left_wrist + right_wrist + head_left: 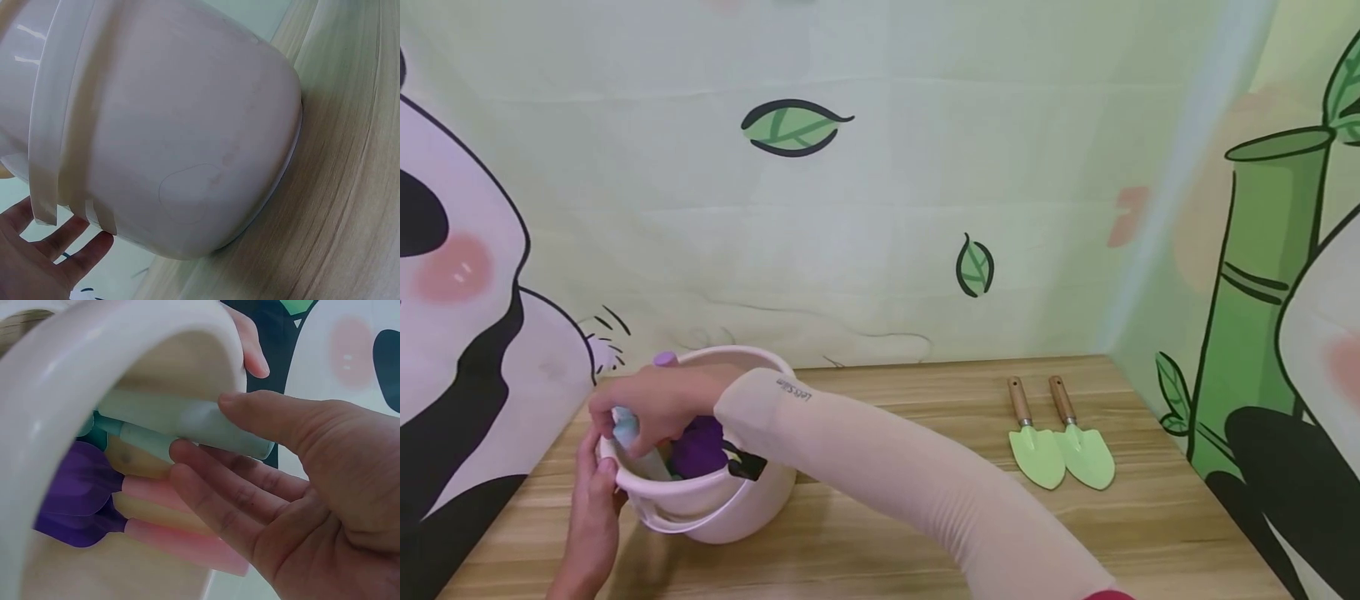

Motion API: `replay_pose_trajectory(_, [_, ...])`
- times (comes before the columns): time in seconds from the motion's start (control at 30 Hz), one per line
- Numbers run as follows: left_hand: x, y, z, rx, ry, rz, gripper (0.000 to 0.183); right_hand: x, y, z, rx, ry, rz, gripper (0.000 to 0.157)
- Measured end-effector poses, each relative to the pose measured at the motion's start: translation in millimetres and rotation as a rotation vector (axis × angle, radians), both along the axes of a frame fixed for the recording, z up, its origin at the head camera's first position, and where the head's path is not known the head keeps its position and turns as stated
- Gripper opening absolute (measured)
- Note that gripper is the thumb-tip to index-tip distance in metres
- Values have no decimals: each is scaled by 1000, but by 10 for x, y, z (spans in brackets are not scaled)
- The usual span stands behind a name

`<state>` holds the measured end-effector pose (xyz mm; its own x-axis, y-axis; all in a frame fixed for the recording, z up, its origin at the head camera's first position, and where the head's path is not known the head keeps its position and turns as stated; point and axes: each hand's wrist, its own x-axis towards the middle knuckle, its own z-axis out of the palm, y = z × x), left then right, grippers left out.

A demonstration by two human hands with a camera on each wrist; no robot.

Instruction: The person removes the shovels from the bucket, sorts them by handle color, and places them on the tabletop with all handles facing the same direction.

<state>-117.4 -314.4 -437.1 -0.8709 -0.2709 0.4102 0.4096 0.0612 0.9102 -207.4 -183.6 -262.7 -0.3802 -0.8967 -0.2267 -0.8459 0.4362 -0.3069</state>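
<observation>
A white bucket (730,517) stands on the wooden table, its handle hanging down in front. My left hand (597,504) grips the bucket's left rim, the thumb near the top edge and the fingers against the outside. From above, my right hand (658,400) reaches into the bucket. In the right wrist view its thumb and fingers pinch a thick mint-green handle (175,419), whose far end is hidden inside. Beside it lies a slimmer mint handle (147,440) with a teal head. Two purple toy shovels (75,481) with pink handles lean in the bucket too.
Two small trowels (1037,454) with light green blades and wooden handles lie side by side on the table (880,533) at the right. A printed cloth backdrop (880,208) with pandas, leaves and bamboo rises behind the table and along its sides.
</observation>
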Motion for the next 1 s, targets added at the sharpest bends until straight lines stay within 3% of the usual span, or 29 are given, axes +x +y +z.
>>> replay_pose_trajectory(0.47, [-9,5,-22,-3,2,15,53,-29,-23,-26,13,10,-4,25])
replay_pose_trajectory(1.0, [11,11,31,-20,-5,14,55,-98,74,66,-25,-51,-1,23])
